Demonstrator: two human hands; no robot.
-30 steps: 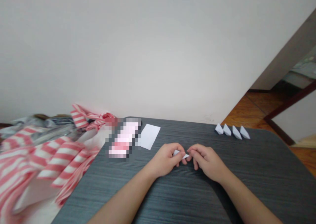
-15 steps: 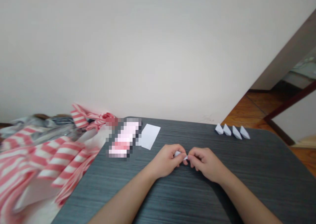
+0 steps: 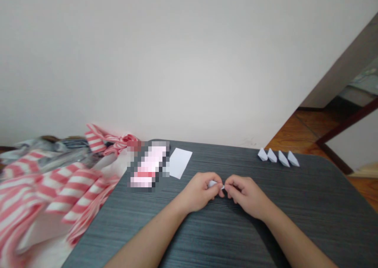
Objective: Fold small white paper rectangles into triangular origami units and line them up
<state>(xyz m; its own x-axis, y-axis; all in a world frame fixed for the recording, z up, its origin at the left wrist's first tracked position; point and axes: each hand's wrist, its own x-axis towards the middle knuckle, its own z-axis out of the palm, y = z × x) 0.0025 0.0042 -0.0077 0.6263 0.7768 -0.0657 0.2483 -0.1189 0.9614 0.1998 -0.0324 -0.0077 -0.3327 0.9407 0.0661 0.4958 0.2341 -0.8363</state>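
Between my hands is a small folded piece of white paper (image 3: 212, 183), mostly covered by fingers. My left hand (image 3: 203, 190) is closed on it, thumb against forefinger. Fingertips of my right hand (image 3: 245, 193) pinch its right end, where only a sliver of white shows. Both hands are just above the dark wood-grain table (image 3: 189, 236). Several folded white paper pieces (image 3: 272, 156), pointed in shape, stand in a row at the table's back right. A flat white sheet of paper (image 3: 180, 163) lies behind my left hand.
A pixelated phone-like object (image 3: 149, 165) lies left of the sheet. Red-and-white striped cloth (image 3: 67, 189) is heaped beside the table's left edge. A pale wall (image 3: 189, 63) rises behind the table, and wooden floor (image 3: 298, 130) shows at the right.
Almost nothing differs. The fingertips of my right hand have shifted very slightly at the paper's right end, and the hands still hold the same folded paper.
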